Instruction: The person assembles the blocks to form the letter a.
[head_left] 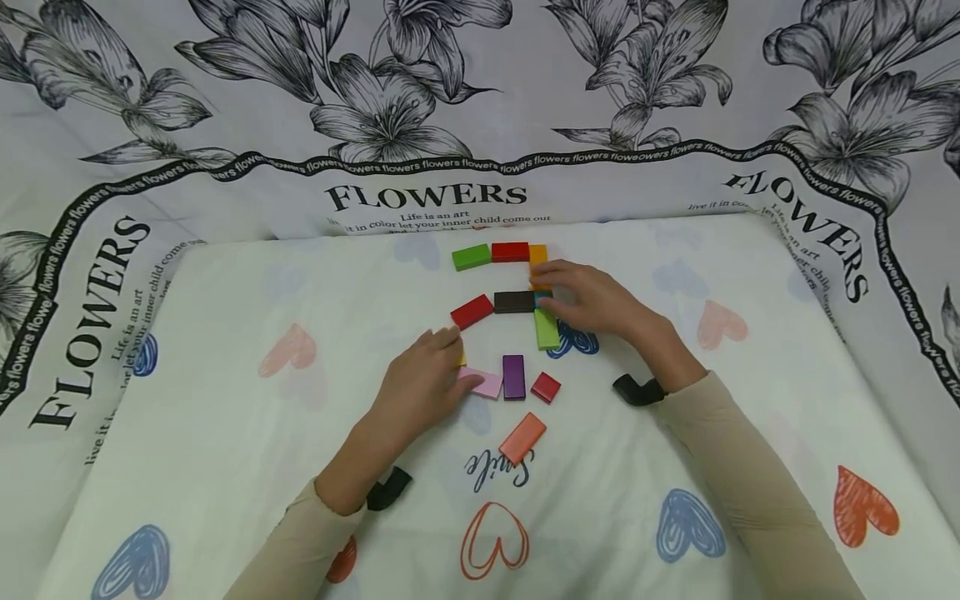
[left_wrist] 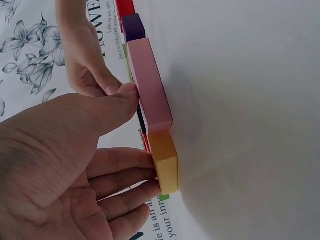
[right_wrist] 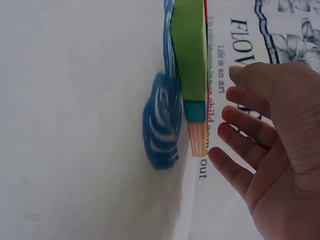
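Observation:
My left hand (head_left: 420,379) touches two blocks: its thumb lies against the pink block (left_wrist: 150,85), its fingertips against the yellow block (left_wrist: 165,162). Both blocks meet end to end. Beside the pink one stands a purple block (head_left: 513,377). My right hand (head_left: 600,300), fingers spread loosely, is over the right ends of the upper rows. Its fingers overlap the orange block (head_left: 537,252) and the small teal block (head_left: 542,294) in the head view. A lime green block (right_wrist: 190,55) adjoins the teal one. Left of them lie a black block (head_left: 513,302) and a tilted red block (head_left: 472,312).
A green block (head_left: 471,257) and a red block (head_left: 510,252) form the far row with the orange one. Nearer lie a small red block (head_left: 546,387) and a coral block (head_left: 522,437). All rest on a white cloth (head_left: 600,525) printed with hearts.

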